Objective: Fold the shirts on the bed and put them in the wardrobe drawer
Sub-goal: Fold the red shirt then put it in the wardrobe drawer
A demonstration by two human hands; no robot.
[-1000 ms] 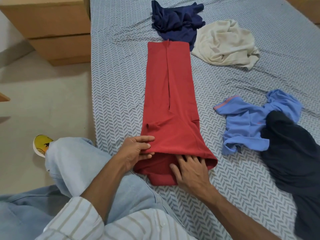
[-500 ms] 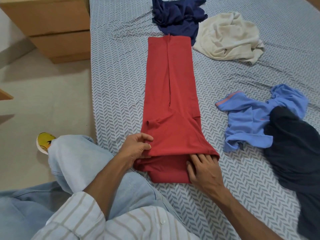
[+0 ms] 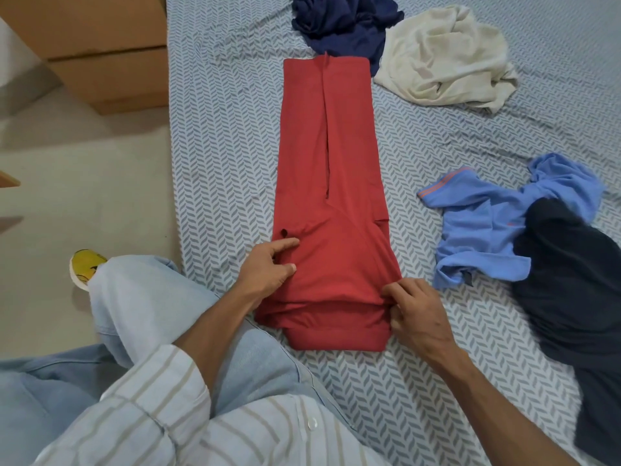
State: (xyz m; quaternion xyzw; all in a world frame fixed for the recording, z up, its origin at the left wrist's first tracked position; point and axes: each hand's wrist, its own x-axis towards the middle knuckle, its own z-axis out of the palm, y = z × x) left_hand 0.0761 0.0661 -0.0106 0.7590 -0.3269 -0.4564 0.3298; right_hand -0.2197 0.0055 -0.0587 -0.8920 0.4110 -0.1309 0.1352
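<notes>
Left hand (image 3: 268, 270) and right hand (image 3: 411, 307) pinch the red shirt's (image 3: 331, 169) near corners. Bare bed (image 3: 221, 136) flanks its long edges; blue shirt (image 3: 484, 223) lies near right.

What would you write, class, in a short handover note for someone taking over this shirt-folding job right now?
Left hand pinches the red shirt at its near-left edge; right hand pinches its near-right corner.
The red shirt lies on the bed, folded into a long strip, not yet folded crosswise.
Unfolded: navy shirt, cream shirt, light blue shirt, black shirt.
Left: finish the red one, fold four more, put all in the drawer.
</notes>
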